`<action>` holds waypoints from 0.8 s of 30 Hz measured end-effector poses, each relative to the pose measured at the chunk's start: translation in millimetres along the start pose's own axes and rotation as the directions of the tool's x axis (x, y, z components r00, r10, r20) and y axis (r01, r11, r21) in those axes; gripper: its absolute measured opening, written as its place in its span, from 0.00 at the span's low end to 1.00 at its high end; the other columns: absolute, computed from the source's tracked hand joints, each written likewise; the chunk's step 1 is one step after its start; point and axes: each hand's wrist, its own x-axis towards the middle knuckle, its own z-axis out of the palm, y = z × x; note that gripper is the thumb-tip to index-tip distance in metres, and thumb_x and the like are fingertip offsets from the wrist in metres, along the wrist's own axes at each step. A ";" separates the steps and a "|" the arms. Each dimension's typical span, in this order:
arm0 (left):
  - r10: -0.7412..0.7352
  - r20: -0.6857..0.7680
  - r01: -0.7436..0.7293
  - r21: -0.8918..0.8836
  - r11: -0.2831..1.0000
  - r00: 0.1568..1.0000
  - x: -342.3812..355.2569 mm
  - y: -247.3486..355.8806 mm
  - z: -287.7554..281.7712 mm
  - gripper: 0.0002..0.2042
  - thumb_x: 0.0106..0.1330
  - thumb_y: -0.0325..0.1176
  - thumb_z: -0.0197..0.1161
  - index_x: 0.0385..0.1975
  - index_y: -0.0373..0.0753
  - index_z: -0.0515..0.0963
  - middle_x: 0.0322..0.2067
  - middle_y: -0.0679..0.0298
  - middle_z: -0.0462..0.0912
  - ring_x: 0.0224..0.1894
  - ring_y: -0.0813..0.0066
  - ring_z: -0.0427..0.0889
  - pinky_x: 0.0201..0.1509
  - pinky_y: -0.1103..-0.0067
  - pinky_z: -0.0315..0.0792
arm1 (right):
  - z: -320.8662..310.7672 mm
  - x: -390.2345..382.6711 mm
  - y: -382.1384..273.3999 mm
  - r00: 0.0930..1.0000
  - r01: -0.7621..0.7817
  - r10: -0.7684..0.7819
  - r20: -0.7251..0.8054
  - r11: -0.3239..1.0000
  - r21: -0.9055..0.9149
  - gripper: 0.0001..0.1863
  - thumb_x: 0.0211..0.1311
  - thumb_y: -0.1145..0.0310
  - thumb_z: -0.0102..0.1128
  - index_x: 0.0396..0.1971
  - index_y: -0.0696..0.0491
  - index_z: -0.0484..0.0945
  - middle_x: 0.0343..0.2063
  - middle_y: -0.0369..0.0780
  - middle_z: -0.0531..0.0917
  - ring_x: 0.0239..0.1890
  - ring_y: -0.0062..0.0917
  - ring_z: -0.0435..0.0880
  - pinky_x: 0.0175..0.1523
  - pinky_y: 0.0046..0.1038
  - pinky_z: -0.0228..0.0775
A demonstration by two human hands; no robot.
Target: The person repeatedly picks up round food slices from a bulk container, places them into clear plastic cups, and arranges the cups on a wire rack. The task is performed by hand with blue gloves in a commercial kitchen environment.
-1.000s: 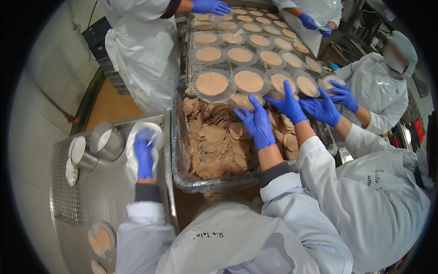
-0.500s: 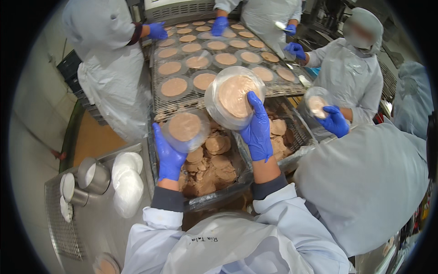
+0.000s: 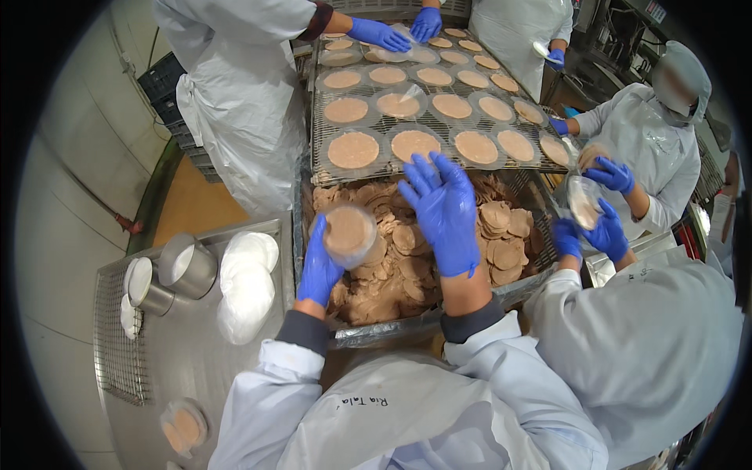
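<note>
My left hand [image 3: 319, 270] is closed on a round pinkish-brown patty [image 3: 349, 229] on a clear plastic film disc, held over a lined bin. My right hand [image 3: 442, 211] is empty, its fingers stretched out and apart, just short of the wire mesh belt [image 3: 509, 166]. Beyond its fingertips lies a patty [image 3: 415, 144] on a film disc, in the nearest row on the belt. Beneath both hands the bin holds a heap of loose brown patties [image 3: 407, 270]. Blue gloves cover both hands.
At left a steel table [image 3: 188, 345] bears metal cups [image 3: 188, 266], white discs [image 3: 249, 290], a wire rack [image 3: 121, 352] and film-wrapped patties [image 3: 185, 428]. Co-workers' gloved hands [image 3: 380, 34] reach over the belt's far end. Close on my right, another person [image 3: 634, 337] works.
My right hand has let go of the patty and film it held and opened. My left hand still holds a patty. The view has shifted, and co-workers' hands at right have moved.
</note>
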 end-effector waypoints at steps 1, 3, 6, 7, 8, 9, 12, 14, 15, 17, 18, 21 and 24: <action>-0.006 0.060 0.006 0.004 1.000 0.998 4.7 5.7 19.7 0.25 0.62 0.42 0.53 0.54 0.34 0.59 0.52 0.52 0.66 0.53 0.59 0.68 0.56 0.63 0.65 | 6.7 0.4 -7.4 0.999 0.034 -0.035 0.018 0.997 0.070 0.28 0.59 0.61 0.46 0.58 0.54 0.54 0.59 0.49 0.54 0.60 0.39 0.57 0.60 0.43 0.50; -0.019 0.151 0.014 0.031 0.999 0.988 23.4 11.4 55.0 0.25 0.62 0.44 0.52 0.54 0.35 0.59 0.53 0.52 0.65 0.53 0.58 0.67 0.56 0.62 0.64 | 14.3 5.7 -21.2 0.999 0.049 -0.047 -0.022 0.986 0.156 0.32 0.56 0.60 0.50 0.59 0.54 0.51 0.61 0.49 0.49 0.61 0.40 0.54 0.62 0.45 0.46; 0.036 0.171 -0.048 0.065 0.997 0.985 39.7 10.7 66.0 0.25 0.62 0.43 0.53 0.54 0.35 0.59 0.53 0.52 0.65 0.53 0.58 0.67 0.56 0.63 0.65 | 2.3 27.9 -20.2 0.932 -0.112 0.220 -0.287 0.931 0.349 0.34 0.54 0.58 0.53 0.57 0.55 0.52 0.61 0.49 0.49 0.62 0.40 0.52 0.63 0.45 0.44; 0.075 0.167 -0.088 0.075 0.993 0.983 42.8 7.7 59.8 0.25 0.62 0.43 0.53 0.54 0.35 0.59 0.53 0.52 0.65 0.53 0.58 0.68 0.56 0.63 0.65 | -4.8 34.2 -13.3 0.928 -0.140 0.251 -0.277 0.921 0.364 0.35 0.52 0.55 0.54 0.55 0.57 0.52 0.61 0.50 0.48 0.63 0.40 0.49 0.63 0.46 0.41; 0.112 0.154 -0.126 0.083 0.989 0.982 38.6 4.6 57.5 0.25 0.62 0.42 0.53 0.54 0.35 0.59 0.53 0.52 0.65 0.52 0.57 0.68 0.56 0.63 0.65 | -9.8 37.4 -8.5 0.934 -0.171 0.265 -0.238 0.921 0.351 0.35 0.52 0.55 0.54 0.55 0.58 0.52 0.60 0.50 0.51 0.62 0.41 0.51 0.63 0.45 0.43; 0.092 0.157 -0.099 0.036 0.994 0.983 37.1 6.6 56.6 0.24 0.62 0.38 0.54 0.54 0.34 0.59 0.51 0.50 0.66 0.50 0.58 0.70 0.55 0.64 0.67 | -12.3 42.9 -3.7 0.938 -0.212 0.288 -0.193 0.917 0.338 0.35 0.52 0.56 0.55 0.54 0.59 0.53 0.59 0.50 0.53 0.61 0.41 0.53 0.63 0.44 0.45; 0.090 0.161 -0.106 0.095 0.990 0.983 27.0 -0.8 57.9 0.20 0.58 0.31 0.58 0.48 0.28 0.64 0.43 0.52 0.73 0.44 0.64 0.75 0.50 0.71 0.71 | -65.0 80.8 21.0 0.995 -0.103 0.102 -0.014 0.976 -0.191 0.31 0.53 0.62 0.53 0.53 0.63 0.54 0.56 0.50 0.59 0.58 0.41 0.58 0.62 0.42 0.49; 0.207 0.071 -0.218 0.229 0.949 0.976 11.2 -11.3 44.9 0.21 0.56 0.31 0.60 0.48 0.29 0.65 0.43 0.55 0.73 0.42 0.67 0.76 0.49 0.75 0.71 | -75.2 76.7 13.4 0.986 -0.165 0.165 -0.031 0.986 0.005 0.28 0.54 0.69 0.46 0.54 0.64 0.53 0.57 0.51 0.58 0.59 0.41 0.56 0.63 0.43 0.47; 0.208 0.089 -0.219 0.149 0.964 0.974 2.6 -11.7 36.1 0.21 0.56 0.31 0.60 0.48 0.30 0.65 0.43 0.55 0.73 0.43 0.67 0.76 0.49 0.76 0.70 | -77.3 74.1 11.6 0.980 -0.190 0.193 -0.048 0.979 0.068 0.27 0.54 0.72 0.42 0.55 0.65 0.52 0.57 0.51 0.58 0.60 0.42 0.55 0.63 0.43 0.47; 0.222 0.051 -0.227 0.105 0.968 0.974 -46.7 7.7 10.6 0.22 0.57 0.31 0.59 0.50 0.31 0.64 0.44 0.55 0.73 0.44 0.67 0.75 0.49 0.75 0.70 | -85.7 60.3 21.5 0.962 -0.244 0.254 -0.095 0.963 0.111 0.26 0.55 0.79 0.35 0.56 0.66 0.51 0.58 0.52 0.57 0.61 0.42 0.53 0.65 0.45 0.45; 0.222 -0.001 -0.220 0.142 0.965 0.975 -84.8 24.6 5.0 0.22 0.57 0.31 0.59 0.50 0.31 0.64 0.44 0.55 0.73 0.45 0.67 0.75 0.49 0.75 0.70 | -87.7 49.4 32.5 0.956 -0.243 0.253 -0.150 0.966 0.085 0.24 0.56 0.78 0.33 0.55 0.66 0.53 0.57 0.51 0.59 0.60 0.42 0.57 0.64 0.45 0.48; 0.337 -0.173 -0.306 0.182 0.935 0.926 -165.7 65.4 -76.1 0.24 0.57 0.36 0.59 0.51 0.33 0.63 0.42 0.55 0.74 0.41 0.69 0.76 0.46 0.78 0.70 | -81.8 16.4 66.7 0.865 -0.463 0.472 -0.172 0.882 0.092 0.24 0.57 0.79 0.33 0.55 0.65 0.53 0.57 0.51 0.59 0.60 0.44 0.56 0.63 0.47 0.47; 0.556 -0.433 -0.587 0.073 0.806 0.710 -243.5 135.7 -122.1 0.22 0.59 0.39 0.54 0.49 0.31 0.62 0.44 0.53 0.70 0.46 0.63 0.72 0.49 0.75 0.70 | -69.0 22.7 94.7 0.738 -0.630 0.649 -0.184 0.761 0.154 0.25 0.57 0.78 0.35 0.57 0.63 0.51 0.58 0.51 0.57 0.60 0.45 0.56 0.63 0.47 0.48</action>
